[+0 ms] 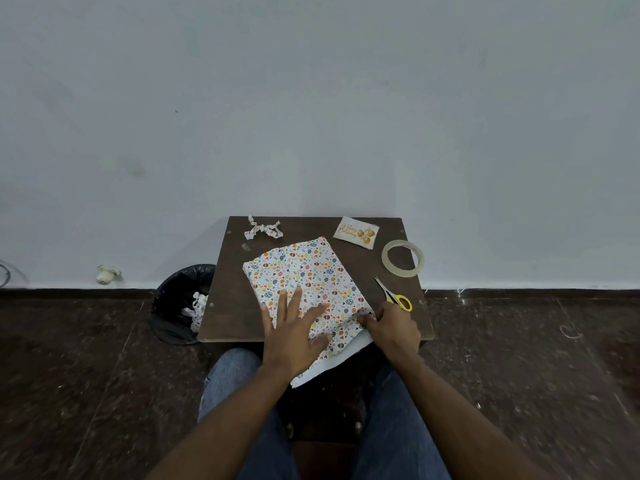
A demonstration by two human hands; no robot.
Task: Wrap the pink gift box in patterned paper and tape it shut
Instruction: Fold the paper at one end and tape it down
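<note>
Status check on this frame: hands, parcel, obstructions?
Left hand flat on patterned paper. Right hand pinching near corner fold. Box fully covered. Tape roll, scissors untouched alongside.

Before you stands the table [225, 317], bearing the wrapped box [304, 271] at its centre. Behind the box lie the paper bow [263, 229] to the left and the birthday card [356, 232] to the right. The tape roll [403, 258] and scissors [394, 295] lie right of the box. The waste bin [173, 306] stands left of the table.
</note>
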